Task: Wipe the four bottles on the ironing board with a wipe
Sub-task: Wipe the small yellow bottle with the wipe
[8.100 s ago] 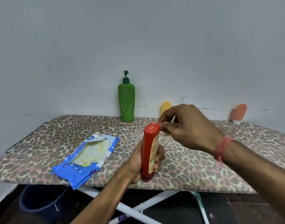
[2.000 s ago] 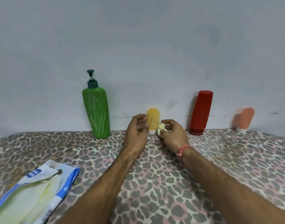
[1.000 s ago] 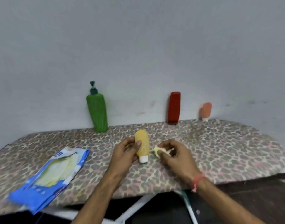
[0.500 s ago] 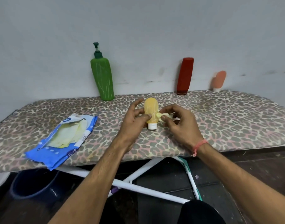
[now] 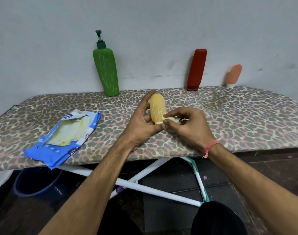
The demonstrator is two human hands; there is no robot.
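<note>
From the head view, the left hand [image 5: 143, 122] grips a small yellow-orange squeeze bottle with a white cap [image 5: 157, 108], cap down above the leopard-print ironing board [image 5: 229, 116], while the right hand [image 5: 188, 124] pinches a crumpled pale yellow wipe [image 5: 170, 118] against its lower side. A tall green pump bottle [image 5: 106, 70], a red bottle [image 5: 196, 69] and a small pink bottle [image 5: 233, 75] stand along the board's far edge by the wall, and an opened blue wipes packet [image 5: 63, 141] lies on the board to the left.
</note>
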